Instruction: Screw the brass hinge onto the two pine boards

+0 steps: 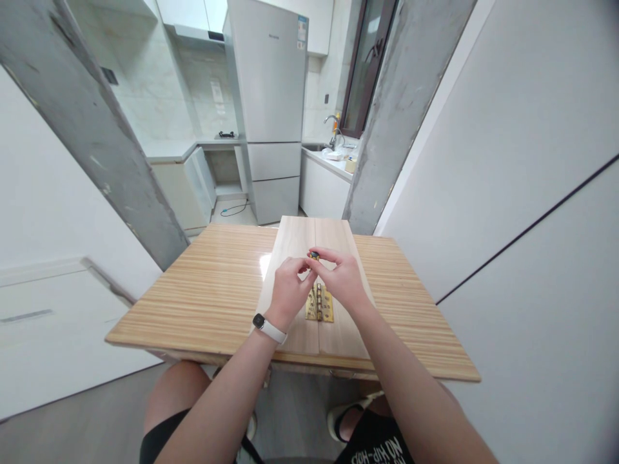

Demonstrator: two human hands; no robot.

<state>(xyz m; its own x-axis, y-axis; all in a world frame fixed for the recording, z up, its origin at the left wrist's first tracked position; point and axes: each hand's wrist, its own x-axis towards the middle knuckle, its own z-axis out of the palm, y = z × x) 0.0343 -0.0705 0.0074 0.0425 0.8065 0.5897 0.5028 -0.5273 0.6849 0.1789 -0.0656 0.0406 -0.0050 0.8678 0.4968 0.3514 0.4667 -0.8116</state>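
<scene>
- Bare forearms (pixel 227 399) lie nearest, reaching over the tabletop's (pixel 203 290) near edge, above black shorts (pixel 374 437) with white lettering.
- Small piece (pixel 315 255), dark and brass-coloured, is held up above the middle of the boards; it is too small to make out further.
- Right hand (pixel 341 277): thumb and forefinger pinch the piece.
- Left hand (pixel 289 287): fingers curled, tips brought up to the piece beside the right thumb; whether they grip it too, I cannot tell.
- Hinge (pixel 327 304): brass-coloured, spread flat between the hands and the near edge, its knuckles along the seam and one leaf on each board; the left hand overlaps its upper left part.
- Boards (pixel 296 238): two, pale, side by side, running from the tabletop's far edge almost to its near edge, well in from the corners.
- Watch (pixel 271 330), white-strapped, on the left wrist.
- Past the far edge: fridge (pixel 273 109), with a sink (pixel 316 147) and tap (pixel 332 122) to its right and a cable (pixel 235 211) on the floor to its left.
</scene>
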